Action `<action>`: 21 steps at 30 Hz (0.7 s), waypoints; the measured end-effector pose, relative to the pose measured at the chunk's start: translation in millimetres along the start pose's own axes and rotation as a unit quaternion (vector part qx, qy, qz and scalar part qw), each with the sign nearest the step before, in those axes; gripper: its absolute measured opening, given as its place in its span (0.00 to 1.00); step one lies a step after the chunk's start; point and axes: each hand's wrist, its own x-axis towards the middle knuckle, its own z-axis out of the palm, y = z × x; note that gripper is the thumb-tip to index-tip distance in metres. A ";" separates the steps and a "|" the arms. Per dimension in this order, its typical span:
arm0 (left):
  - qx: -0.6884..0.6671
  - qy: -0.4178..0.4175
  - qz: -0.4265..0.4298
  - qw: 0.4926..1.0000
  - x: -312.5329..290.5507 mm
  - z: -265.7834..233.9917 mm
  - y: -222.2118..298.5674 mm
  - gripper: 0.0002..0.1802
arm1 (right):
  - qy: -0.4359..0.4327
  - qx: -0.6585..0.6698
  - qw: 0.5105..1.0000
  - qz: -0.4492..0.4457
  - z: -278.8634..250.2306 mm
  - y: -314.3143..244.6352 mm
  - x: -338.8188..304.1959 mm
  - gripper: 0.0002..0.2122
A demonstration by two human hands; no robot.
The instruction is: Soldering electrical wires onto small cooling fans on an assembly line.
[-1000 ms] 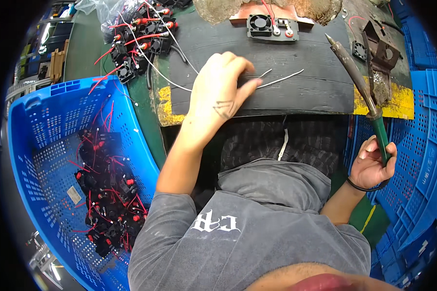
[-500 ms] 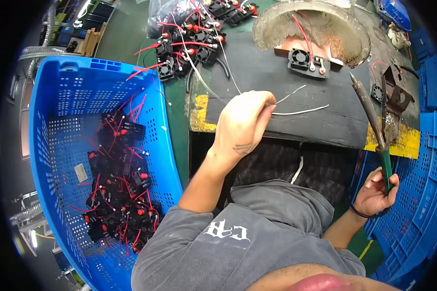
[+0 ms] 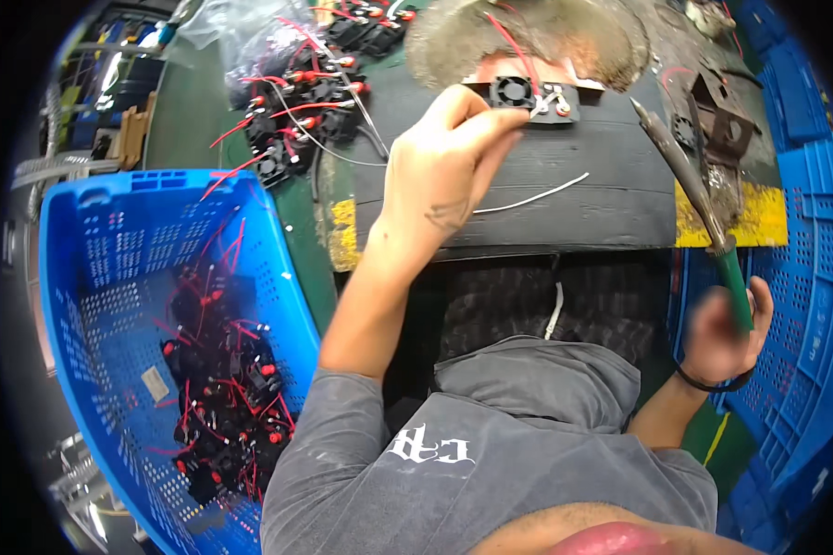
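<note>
My left hand [image 3: 440, 171] pinches a thin silvery solder wire, its end beside the metal terminals of a black fan module [image 3: 512, 92]. This module has a square fan, a red wire and a red-ringed terminal, and stands against a brown metal plate at the back of the mat. In my right hand [image 3: 717, 342] is a soldering iron [image 3: 685, 176], gripped by its green handle with the tip pointing up and left, apart from the module. A white wire [image 3: 537, 196] lies across the black mat [image 3: 602, 194] below my left hand.
Several fan modules with red wires [image 3: 296, 116] are heaped at the back left near a clear plastic bag [image 3: 236, 37]. A blue crate [image 3: 287, 277] at left holds more. A crusted round hood [image 3: 528, 37] stands behind. A rusty metal bracket [image 3: 727, 129] sits right, near blue crates [image 3: 814, 213].
My left hand has moved forward, bringing the solder wire from over the mat to the fan module's terminals. The iron stays in my right hand, and the whole view has shifted somewhat.
</note>
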 end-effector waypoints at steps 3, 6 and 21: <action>-0.034 -0.013 0.015 0.999 8.9 21.8 -14.7 0.10 | -0.006 -0.014 1.000 -0.008 -0.3 -3.0 6.0 0.27; -0.023 0.002 0.005 1.000 10.1 35.1 -20.0 0.10 | 0.007 -0.047 0.999 -0.004 2.9 -4.9 8.5 0.26; 0.058 0.125 0.026 0.990 -1.4 45.4 -48.9 0.08 | -0.011 -0.096 0.995 0.023 31.4 15.6 49.5 0.28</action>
